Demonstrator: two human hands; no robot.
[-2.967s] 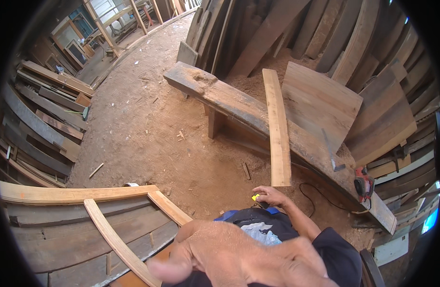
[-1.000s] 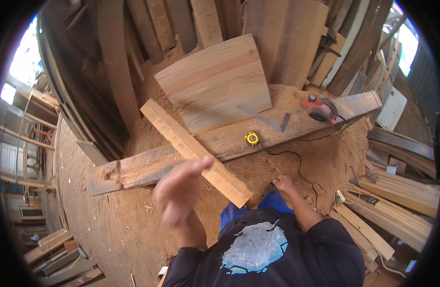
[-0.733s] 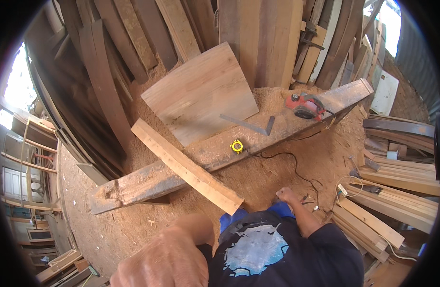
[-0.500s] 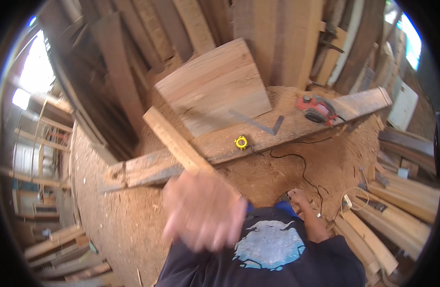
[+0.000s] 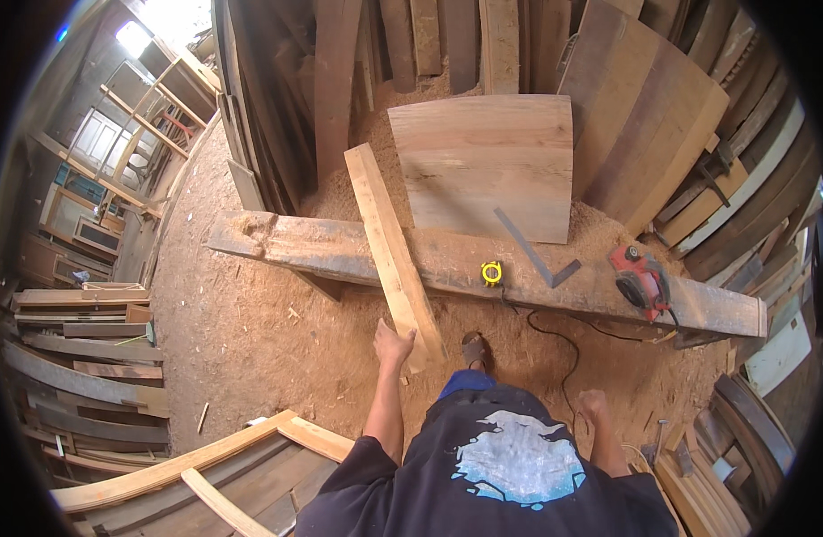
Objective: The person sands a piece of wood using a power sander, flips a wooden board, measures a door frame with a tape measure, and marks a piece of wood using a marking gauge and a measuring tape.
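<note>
Black fabric of a printed T-shirt [image 5: 519, 456] is noted nearest the camera. The right hand [image 5: 595, 404] is held low beside it; its fingers appear curled, nothing is seen in them, and full closure cannot be told. At lower left, a pale timber frame [image 5: 174, 472] is noted. The left hand [image 5: 394, 345] is found at the near end of a pale wooden plank [image 5: 382, 237]; whether the edge is grasped by its fingers or only approached cannot be told. The plank is laid crosswise on the table [image 5: 720, 309], a thick timber slab, its near end overhanging.

Changes recorded: the yellow tape measure [image 5: 491, 273], earlier seen in the right hand, is now rested on the table right of the plank, so that hand is freed of it. The left hand, previously raised and blurred, has been lowered, and the plank is thereby brought within its reach.

Farther right, an L-shaped square [image 5: 535, 261] and a red electric planer [image 5: 641, 282] are borne by the table. Behind, a broad wooden panel [image 5: 487, 161] is set, with upright boards [image 5: 335, 80] stacked beyond.
</note>
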